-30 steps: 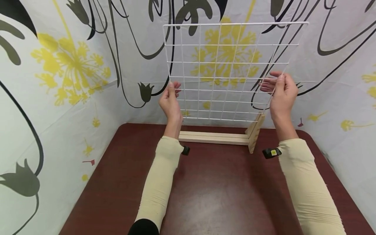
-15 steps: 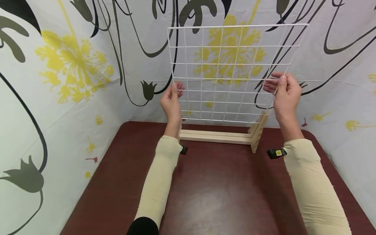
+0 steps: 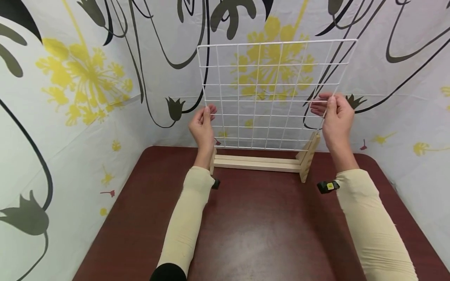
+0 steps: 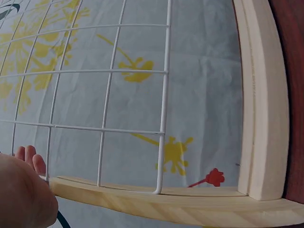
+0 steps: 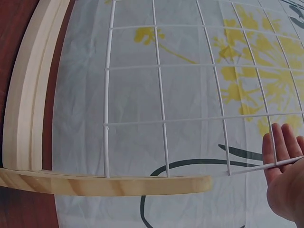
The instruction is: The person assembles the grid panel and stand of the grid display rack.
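Note:
A white wire grid panel (image 3: 258, 84) stands raised above a pale wooden stand (image 3: 256, 163) at the back of the table. My left hand (image 3: 203, 127) pinches the panel's left edge, thumb towards me, with the other fingers behind the wires. On the right edge my right hand (image 3: 338, 119) holds it likewise, thumb in front and fingers extended behind. In the left wrist view the panel's lower corner lies along the stand's side piece (image 4: 190, 199). The right wrist view shows the other lower corner close against the opposite side piece (image 5: 118, 185). A gap separates the panel's bottom wire from the stand's crossbar (image 5: 35, 90).
The dark red tabletop (image 3: 253, 226) extends towards me from the stand. Patterned cloth walls (image 3: 168, 39) rise close behind the table and along both sides. A small black device (image 3: 327, 186) sits at the right wrist, and another (image 3: 216, 184) at the left.
Both hands have lowered the wire grid panel a little, bringing its top edge down and its bottom wire nearer the crossbar. The stand has stayed in place.

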Motion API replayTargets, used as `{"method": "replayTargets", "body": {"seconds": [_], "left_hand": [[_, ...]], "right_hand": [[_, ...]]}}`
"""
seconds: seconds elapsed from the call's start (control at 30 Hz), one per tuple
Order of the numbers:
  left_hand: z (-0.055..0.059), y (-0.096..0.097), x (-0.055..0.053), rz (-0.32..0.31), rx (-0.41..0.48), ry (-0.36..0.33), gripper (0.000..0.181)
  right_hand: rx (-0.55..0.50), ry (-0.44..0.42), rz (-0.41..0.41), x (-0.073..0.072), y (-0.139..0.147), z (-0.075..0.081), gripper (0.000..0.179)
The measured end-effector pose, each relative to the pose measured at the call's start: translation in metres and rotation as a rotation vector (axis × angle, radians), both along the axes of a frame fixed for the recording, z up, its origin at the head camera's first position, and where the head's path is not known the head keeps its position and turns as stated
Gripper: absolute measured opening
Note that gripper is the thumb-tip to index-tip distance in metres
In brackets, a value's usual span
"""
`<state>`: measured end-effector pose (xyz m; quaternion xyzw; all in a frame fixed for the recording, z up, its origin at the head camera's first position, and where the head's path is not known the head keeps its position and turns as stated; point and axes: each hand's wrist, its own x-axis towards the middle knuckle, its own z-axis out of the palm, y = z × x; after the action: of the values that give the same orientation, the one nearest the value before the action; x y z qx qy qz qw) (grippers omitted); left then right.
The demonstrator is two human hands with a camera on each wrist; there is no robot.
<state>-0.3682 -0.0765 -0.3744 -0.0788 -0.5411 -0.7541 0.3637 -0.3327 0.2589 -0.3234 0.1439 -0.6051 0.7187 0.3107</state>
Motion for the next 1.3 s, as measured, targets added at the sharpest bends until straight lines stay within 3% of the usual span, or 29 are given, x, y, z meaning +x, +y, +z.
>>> {"method": "replayTargets", "body": {"seconds": [0.2,0.47,0.63,0.9,1.1,1.3], "left_hand": [[-0.005,-0.004,0.003,0.068,-0.080,0.023,0.021],[-0.017,-0.006,0.006,0.110,-0.122,-0.007,0.017],[-0.018,-0.006,0.013,0.145,-0.156,-0.023,0.016],[-0.029,-0.005,0.015,0.245,-0.239,-0.034,0.011],[-0.038,-0.008,0.018,0.257,-0.242,-0.036,0.011],[-0.042,-0.009,0.023,0.255,-0.270,-0.061,0.012]], "right_hand": [[-0.022,0.046,0.002,0.000,-0.004,-0.006,0.020],[-0.050,0.042,0.003,0.000,-0.001,-0.021,0.016],[-0.033,0.065,0.002,0.001,0.001,-0.027,0.017],[0.051,0.042,-0.092,0.007,0.003,-0.035,0.017],[0.179,0.013,-0.181,0.011,0.003,-0.045,0.019],[0.150,0.021,-0.166,0.012,0.004,-0.054,0.019]]}}
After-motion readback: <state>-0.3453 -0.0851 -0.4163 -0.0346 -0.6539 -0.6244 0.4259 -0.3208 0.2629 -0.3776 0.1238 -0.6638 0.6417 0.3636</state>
